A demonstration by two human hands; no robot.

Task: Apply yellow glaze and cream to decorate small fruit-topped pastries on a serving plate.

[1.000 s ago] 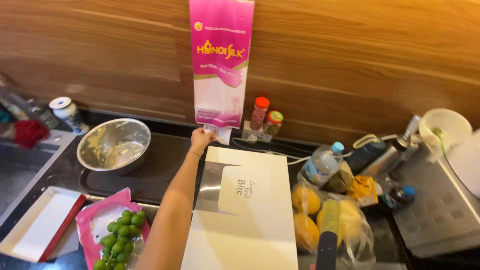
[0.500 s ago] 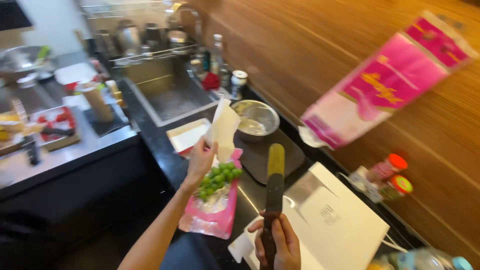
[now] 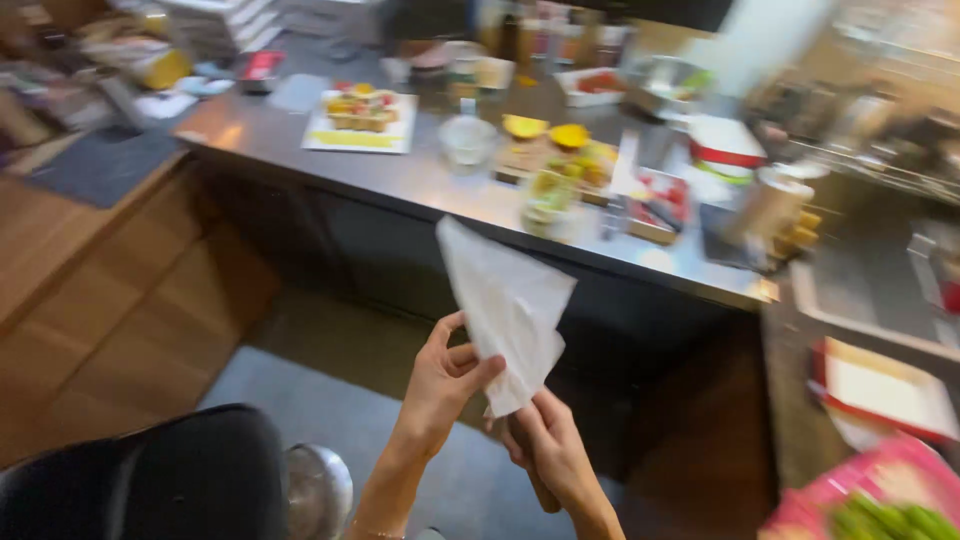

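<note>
My left hand pinches the lower edge of a white paper sheet, which stands up between both hands. My right hand is just below it, closed round a dark knife handle, and its fingertips touch the bottom of the sheet. The sheet hides whatever is above the handle. Both hands are held in the air over the floor, in front of a dark counter. The picture is blurred by motion.
A steel counter runs across the back with a white plate of food, a glass bowl, cut yellow fruit and containers. A black stool is lower left. Green grapes on pink wrapping and a red-edged tray are at right.
The view swung from the wooden wall to the opposite counter. My left hand took a white sheet from the wall and brought it to my right hand, which holds the knife.
</note>
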